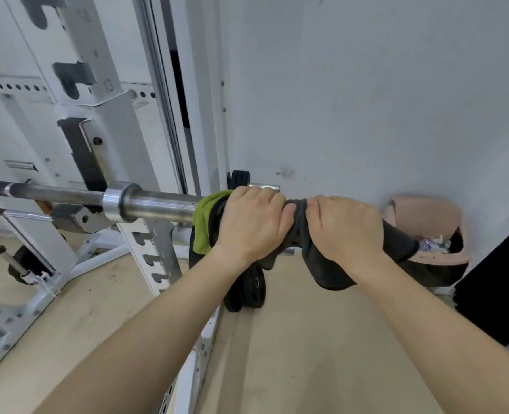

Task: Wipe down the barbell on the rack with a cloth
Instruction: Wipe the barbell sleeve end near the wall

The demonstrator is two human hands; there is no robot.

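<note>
The white rack (pixel 118 138) stands on the tan floor (pixel 307 339) and carries the steel barbell (pixel 163 206) on a hook (pixel 76 219). Black weight plates (pixel 251 294) sit low by its foot; a pink bin (pixel 426 216) stands against the wall (pixel 366 100).

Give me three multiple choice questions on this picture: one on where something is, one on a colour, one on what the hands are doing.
1. Where is the cloth?
A. On the floor
B. Wrapped round the barbell sleeve
C. Draped over the rack upright

2. What colour shows at the cloth's left edge?
A. Green
B. Red
C. White

3. What are the left hand and right hand doing?
A. Both grip the cloth
B. Both hang free
C. One holds a bottle

Answers:
1 B, it bunches round the sleeve right of the collar.
2 A, a green fold sits beside the left hand.
3 A, both hands' fingers curl over the dark fabric.
</note>
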